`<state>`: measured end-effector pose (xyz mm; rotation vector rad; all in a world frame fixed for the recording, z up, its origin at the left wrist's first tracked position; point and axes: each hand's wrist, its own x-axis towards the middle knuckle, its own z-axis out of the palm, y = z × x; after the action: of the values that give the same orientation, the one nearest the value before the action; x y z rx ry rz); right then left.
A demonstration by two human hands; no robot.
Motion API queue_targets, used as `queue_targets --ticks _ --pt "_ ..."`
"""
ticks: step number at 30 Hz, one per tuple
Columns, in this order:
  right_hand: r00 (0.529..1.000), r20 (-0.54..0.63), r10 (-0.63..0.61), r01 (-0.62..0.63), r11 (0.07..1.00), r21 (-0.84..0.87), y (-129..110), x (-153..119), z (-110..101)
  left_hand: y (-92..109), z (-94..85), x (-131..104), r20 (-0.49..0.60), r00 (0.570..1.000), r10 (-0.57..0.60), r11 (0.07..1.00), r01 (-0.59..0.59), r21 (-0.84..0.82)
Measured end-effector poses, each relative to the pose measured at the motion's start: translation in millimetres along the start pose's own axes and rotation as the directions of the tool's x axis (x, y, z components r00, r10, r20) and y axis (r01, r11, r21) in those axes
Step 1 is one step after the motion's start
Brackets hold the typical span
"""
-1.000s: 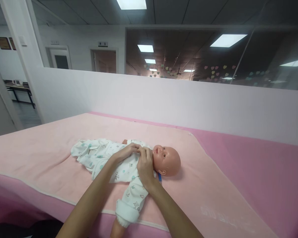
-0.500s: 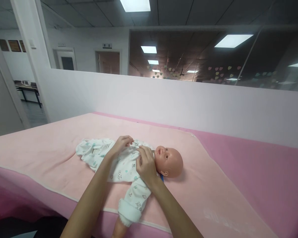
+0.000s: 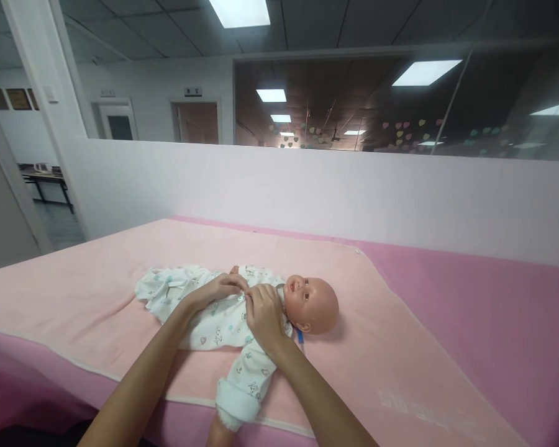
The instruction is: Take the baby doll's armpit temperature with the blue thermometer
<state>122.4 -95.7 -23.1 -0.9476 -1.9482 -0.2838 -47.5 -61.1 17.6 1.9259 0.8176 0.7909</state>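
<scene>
A baby doll (image 3: 317,305) lies on its back, head to the right, dressed in a white printed baby romper (image 3: 214,332). My left hand (image 3: 220,289) rests over the doll's chest, its fingers bent and closed on the romper's front. Right beside it, my right hand (image 3: 264,315) pinches the same cloth below the neck, fingertips nearly touching the left ones. What exactly lies between the fingertips is hidden. The near sleeve (image 3: 248,372) has a turned-back cuff and points toward me, and the doll's far hand (image 3: 234,270) peeks out behind my left hand.
Under the doll spreads a peach mat (image 3: 391,366) on a pink surface (image 3: 507,316). A low white wall (image 3: 307,192) with glass above it runs along the back. A small blue piece (image 3: 300,336) shows under the doll's neck.
My left hand has come down onto the romper's front and closed beside my right hand. The doll's far hand has come into view. The camera view has shifted slightly.
</scene>
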Motion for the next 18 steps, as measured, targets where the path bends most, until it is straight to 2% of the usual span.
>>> queue_targets --ticks 2,9,18 --pt "0.999 -0.031 -0.025 0.025 1.0 -0.002 -0.1 0.0 -0.4 2.1 -0.4 -2.6 0.029 0.999 0.016 1.0 -0.017 0.02" --pt "0.995 -0.079 -0.068 0.07 0.997 0.024 -1.2 -0.5 -1.8 -0.3 0.0 -6.5 -0.026 0.998 0.061 0.998 -0.061 0.002" --pt "0.999 -0.043 -0.02 0.022 0.999 0.042 -1.9 -0.8 -4.7 4.0 2.3 -10.8 -0.027 0.999 -0.041 0.999 0.04 -0.027"
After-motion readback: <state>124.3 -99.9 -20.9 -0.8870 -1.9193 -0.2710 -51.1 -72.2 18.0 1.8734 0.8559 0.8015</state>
